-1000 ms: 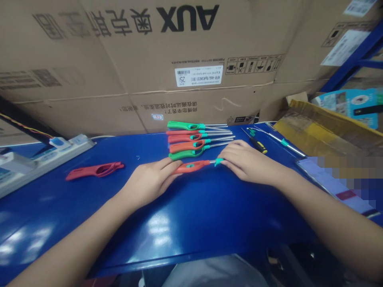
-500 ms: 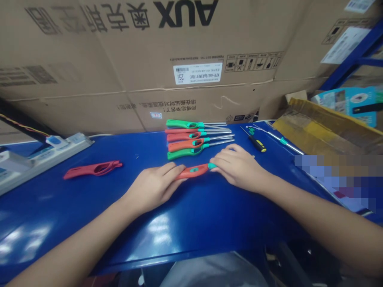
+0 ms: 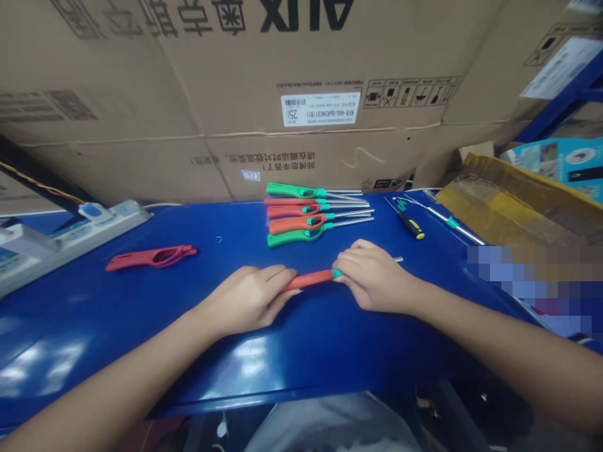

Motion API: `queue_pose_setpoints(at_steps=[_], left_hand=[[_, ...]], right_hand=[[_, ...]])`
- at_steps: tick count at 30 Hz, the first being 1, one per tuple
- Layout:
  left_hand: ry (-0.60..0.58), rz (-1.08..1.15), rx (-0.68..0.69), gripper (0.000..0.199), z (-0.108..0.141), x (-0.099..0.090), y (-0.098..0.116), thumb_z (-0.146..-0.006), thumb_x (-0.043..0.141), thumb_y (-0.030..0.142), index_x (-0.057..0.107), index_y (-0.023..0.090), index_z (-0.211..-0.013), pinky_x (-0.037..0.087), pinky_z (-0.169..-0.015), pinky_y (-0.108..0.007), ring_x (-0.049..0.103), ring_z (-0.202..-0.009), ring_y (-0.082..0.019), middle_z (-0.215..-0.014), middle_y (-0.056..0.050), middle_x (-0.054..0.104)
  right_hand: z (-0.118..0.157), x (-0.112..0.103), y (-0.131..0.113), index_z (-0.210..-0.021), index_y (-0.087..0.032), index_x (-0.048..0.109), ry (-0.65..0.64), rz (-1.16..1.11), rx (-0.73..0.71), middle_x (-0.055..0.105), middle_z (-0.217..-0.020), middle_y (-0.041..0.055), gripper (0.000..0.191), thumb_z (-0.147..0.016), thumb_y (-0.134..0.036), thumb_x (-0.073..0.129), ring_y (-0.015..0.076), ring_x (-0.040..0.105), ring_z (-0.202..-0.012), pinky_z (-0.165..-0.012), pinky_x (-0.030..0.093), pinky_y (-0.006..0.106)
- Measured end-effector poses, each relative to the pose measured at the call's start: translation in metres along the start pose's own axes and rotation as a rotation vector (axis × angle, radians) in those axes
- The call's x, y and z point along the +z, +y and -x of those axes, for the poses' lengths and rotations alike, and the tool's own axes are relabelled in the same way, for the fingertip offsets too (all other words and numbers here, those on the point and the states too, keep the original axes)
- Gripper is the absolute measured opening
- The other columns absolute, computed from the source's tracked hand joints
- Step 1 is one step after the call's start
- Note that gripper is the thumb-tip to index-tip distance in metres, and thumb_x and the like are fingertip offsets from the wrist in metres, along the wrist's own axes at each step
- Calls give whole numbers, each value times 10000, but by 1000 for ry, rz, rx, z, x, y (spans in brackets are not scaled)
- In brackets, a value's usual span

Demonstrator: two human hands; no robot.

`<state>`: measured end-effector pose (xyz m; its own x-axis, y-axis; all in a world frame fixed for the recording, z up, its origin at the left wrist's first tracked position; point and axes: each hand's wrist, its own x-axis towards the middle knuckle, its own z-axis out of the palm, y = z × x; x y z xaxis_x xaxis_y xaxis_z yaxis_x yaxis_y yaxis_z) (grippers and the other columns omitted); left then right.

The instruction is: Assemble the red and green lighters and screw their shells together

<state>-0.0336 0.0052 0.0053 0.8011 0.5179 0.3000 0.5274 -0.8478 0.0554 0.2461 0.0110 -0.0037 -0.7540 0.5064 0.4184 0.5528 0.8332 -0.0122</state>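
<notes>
Between my hands, a red-orange long-nosed lighter (image 3: 311, 280) is held level above the blue table. My left hand (image 3: 257, 298) is closed around its handle end. My right hand (image 3: 372, 276) grips the green collar and the metal nozzle, whose tip pokes out past the knuckles. Just behind lies a row of several similar lighters, the nearest a green lighter (image 3: 293, 238), their metal nozzles pointing right. A loose red lighter casing (image 3: 149, 257) lies to the left of my left hand. Beyond my right hand rests a small black-and-yellow screwdriver (image 3: 411, 223).
A white power strip (image 3: 75, 242) runs along the left side of the blue table (image 3: 264, 370). A large cardboard box (image 3: 198, 81) stands across the back. At right are a separate metal rod with a green collar (image 3: 455, 224) and a yellow-taped carton (image 3: 513, 201).
The lighter in my hands has been rolled, so its trigger opening no longer faces me and its narrow edge shows. Both hands keep their grip. The camera view has shifted slightly.
</notes>
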Motion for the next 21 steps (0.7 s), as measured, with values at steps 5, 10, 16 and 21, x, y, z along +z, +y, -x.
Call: queue_pose_setpoints(at_steps=[5, 10, 16, 21], left_hand=[[-62, -90, -9, 311, -2, 8, 1, -1075, 357, 353, 599, 164, -1122, 448, -519, -308, 683, -632, -202, -870, -38, 715], [-162, -30, -174, 340, -10, 12, 4, -1068, 365, 436, 599, 214, -1175, 511, -617, -336, 714, -773, -233, -1003, -38, 719], [-112, 162, -268, 422, -13, 12, -7, -1025, 459, 521, 541, 248, -1336, 536, -934, -390, 638, -1117, -253, -1253, -69, 646], [-74, 158, -264, 384, -10, 14, -18, -1015, 500, 447, 595, 197, -1291, 547, -944, -411, 612, -1121, -266, -1215, -110, 618]], right_hand=[[0, -1, 3, -809, -143, 646, -150, -7, 40, 646, -747, 53, 241, -972, -180, 471, 184, 528, -676, -758, 348, 343], [-4, -11, 11, -875, -150, 653, -284, 7, 120, 681, -844, 65, 207, -994, -222, 499, 203, 590, -788, -791, 346, 339], [0, -17, 30, -954, -174, 652, -315, 12, 222, 696, -914, 72, 177, -994, -310, 547, 228, 622, -851, -771, 355, 335], [4, -20, 47, -919, -198, 627, -310, -95, 268, 680, -892, 47, 213, -945, -408, 615, 205, 606, -815, -755, 398, 322]])
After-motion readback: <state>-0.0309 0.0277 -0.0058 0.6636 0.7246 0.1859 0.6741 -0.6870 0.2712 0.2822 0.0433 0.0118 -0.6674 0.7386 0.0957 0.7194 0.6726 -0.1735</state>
